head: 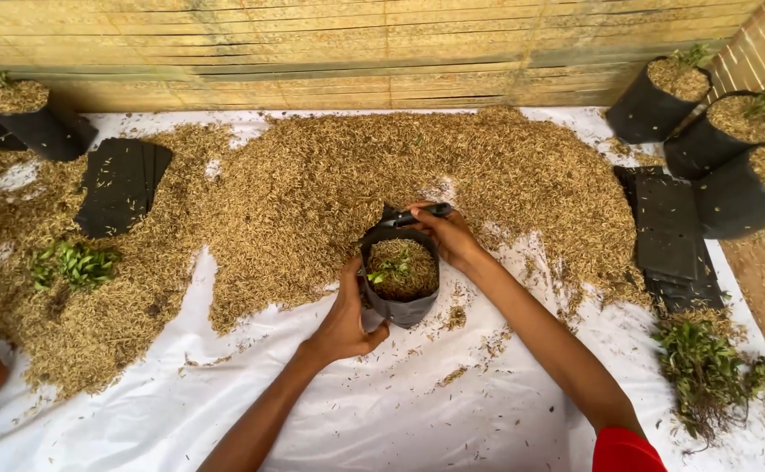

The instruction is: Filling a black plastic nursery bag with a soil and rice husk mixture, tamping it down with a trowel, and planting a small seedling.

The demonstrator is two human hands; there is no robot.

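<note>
Your left hand (345,322) cupped the near side of the black grow bag (400,288) while your right hand (446,234) pinched its far rim, the bag standing upright on the white sheet (382,411) at the husk pile's (312,192) edge, seedling (389,267) inside.

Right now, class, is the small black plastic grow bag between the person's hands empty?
No: the small black plastic grow bag holds brown husk filling and a green seedling.

A black grow bag (400,297) is filled with tan husks and a green seedling (389,267); golden-brown husks (312,192) are spread over a white sheet (382,411), with green cuttings (706,371) at four o'clock
</note>
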